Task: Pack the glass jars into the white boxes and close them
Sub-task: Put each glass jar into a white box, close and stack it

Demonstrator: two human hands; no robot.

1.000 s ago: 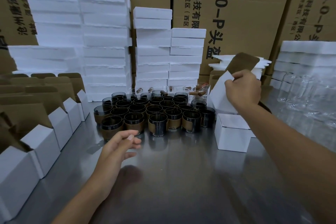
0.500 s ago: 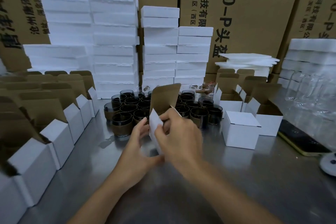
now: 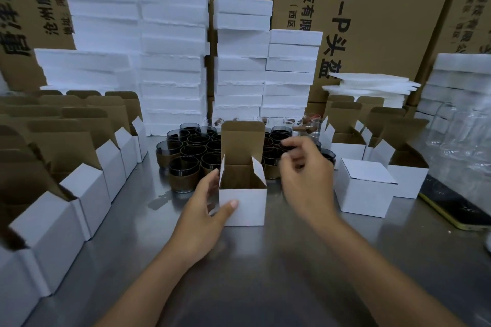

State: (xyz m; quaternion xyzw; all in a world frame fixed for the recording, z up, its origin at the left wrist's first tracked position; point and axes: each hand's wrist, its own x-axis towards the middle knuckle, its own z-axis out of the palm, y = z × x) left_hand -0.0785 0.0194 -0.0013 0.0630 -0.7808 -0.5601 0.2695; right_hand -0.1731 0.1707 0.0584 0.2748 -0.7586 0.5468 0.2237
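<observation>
Down from both hands, one open box [image 3: 243,207] now stands on the table [image 3: 265,273], lid up. Left hand [image 3: 204,218] grips its left corner. Right hand [image 3: 305,175] hovers over the jars [image 3: 183,170], too overlapped to count; its fingers [image 3: 308,145] are curled, any hold blurred. One shut box [image 3: 364,188] sits to the right.

One head-worn camera looks forward and down across the table [image 3: 265,281], close to the open white box [image 3: 242,206] at centre; jars [image 3: 189,164] just behind it, foam stacks [image 3: 239,66] farther back.
</observation>
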